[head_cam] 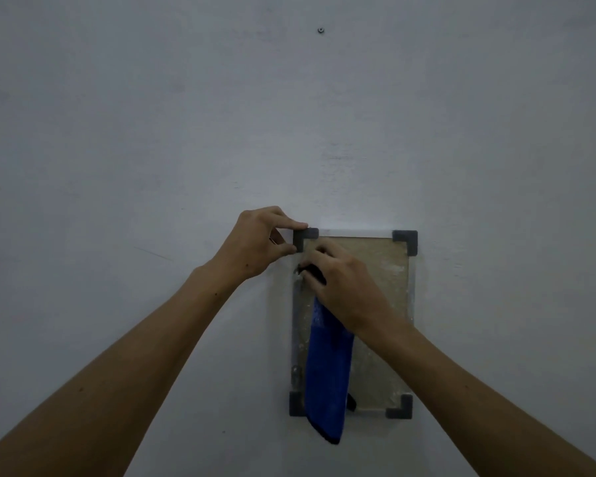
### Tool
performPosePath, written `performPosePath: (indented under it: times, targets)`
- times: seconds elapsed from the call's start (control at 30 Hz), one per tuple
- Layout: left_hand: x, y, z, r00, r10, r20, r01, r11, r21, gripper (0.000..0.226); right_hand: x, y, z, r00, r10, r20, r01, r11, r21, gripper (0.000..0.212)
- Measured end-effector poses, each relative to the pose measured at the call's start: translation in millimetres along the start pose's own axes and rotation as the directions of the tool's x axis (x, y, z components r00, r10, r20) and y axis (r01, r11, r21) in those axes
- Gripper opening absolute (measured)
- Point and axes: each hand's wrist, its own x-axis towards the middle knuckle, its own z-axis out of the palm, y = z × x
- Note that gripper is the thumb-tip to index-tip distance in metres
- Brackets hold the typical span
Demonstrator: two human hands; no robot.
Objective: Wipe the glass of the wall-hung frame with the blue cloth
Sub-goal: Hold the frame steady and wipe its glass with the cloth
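Note:
A small glass frame (389,270) with dark grey corner pieces hangs on the wall, its glass dusty and streaked. My left hand (258,242) pinches the frame's top left corner piece between thumb and forefinger. My right hand (341,284) grips the blue cloth (329,366) and presses its bunched top against the upper left part of the glass. The rest of the cloth hangs straight down over the glass and past the frame's bottom edge. My right fingers hide the part of the cloth that touches the glass.
The pale grey wall (152,149) fills the view around the frame. A small screw or wall plug (320,30) sits high above the frame.

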Motion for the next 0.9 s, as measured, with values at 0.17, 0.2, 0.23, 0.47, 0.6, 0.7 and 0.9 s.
performPosePath:
  times: [0.17,0.2,0.23,0.47,0.6,0.7,0.9]
  targets:
    - [-1.5,1.3,1.9,1.000,0.014,-0.019,-0.014,1.000,-0.004,0.041,22.4,4.4,-10.0,0.983,0.083,-0.162,-0.080,0.997,0.022,0.012]
    - [-1.3,1.3,1.8,1.000,0.015,-0.022,-0.015,1.000,-0.005,0.042,17.5,2.2,-7.3,0.989,0.069,-0.133,-0.067,0.998,0.020,0.012]
    - [-1.8,1.6,2.1,1.000,0.012,-0.023,-0.012,1.000,-0.005,0.042,10.1,0.0,-4.3,0.995,0.048,-0.085,-0.047,0.999,0.017,0.013]
    - [-2.0,1.0,-0.2,1.000,0.005,0.027,-0.005,1.000,0.002,0.050,11.2,2.9,-8.1,0.975,0.140,-0.173,-0.134,0.990,0.046,0.013]
    - [-4.0,0.8,-3.6,0.996,0.006,0.086,-0.005,1.000,-0.011,0.061,-10.1,-9.7,5.6,0.996,0.072,-0.050,-0.072,0.997,0.002,0.018]
    - [-7.3,1.0,-0.7,0.995,0.015,0.096,-0.014,1.000,-0.011,0.067,-6.1,0.2,3.5,0.953,0.226,-0.203,-0.228,0.974,0.014,0.018]
    - [-14.1,1.1,6.3,0.998,0.024,0.064,-0.024,1.000,0.000,0.072,-6.6,-19.1,18.5,0.955,0.239,-0.177,-0.230,0.971,0.067,0.017]
